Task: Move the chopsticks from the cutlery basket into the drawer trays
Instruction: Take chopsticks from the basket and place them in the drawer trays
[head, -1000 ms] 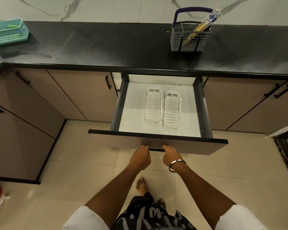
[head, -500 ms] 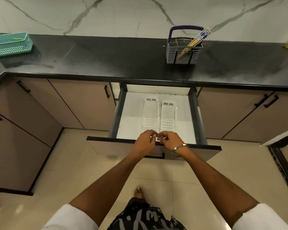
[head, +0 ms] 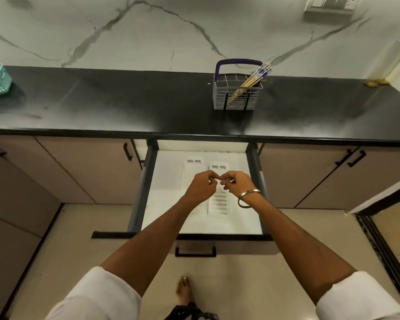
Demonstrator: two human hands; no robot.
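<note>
Drawer [head: 201,224] is pulled open so both trays [head: 218,202] are exposed – chopsticks [head: 252,80] are left leaning in the cutlery basket [head: 237,97] on the surface [head: 125,100], both hands – left [head: 201,188], right [head: 237,184] – loosely curled, nothing gripped.

A white marble wall [head: 148,31] with grey veins rises behind the black countertop [head: 125,107]. Beige cabinet doors [head: 83,172] with black handles stand below; pale floor tiles [head: 62,245] lie near.

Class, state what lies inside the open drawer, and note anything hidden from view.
Inside the drawer lie two white slotted trays, side by side. No chopsticks are visible in them. The left hand and right hand cover the trays' middle parts.
</note>
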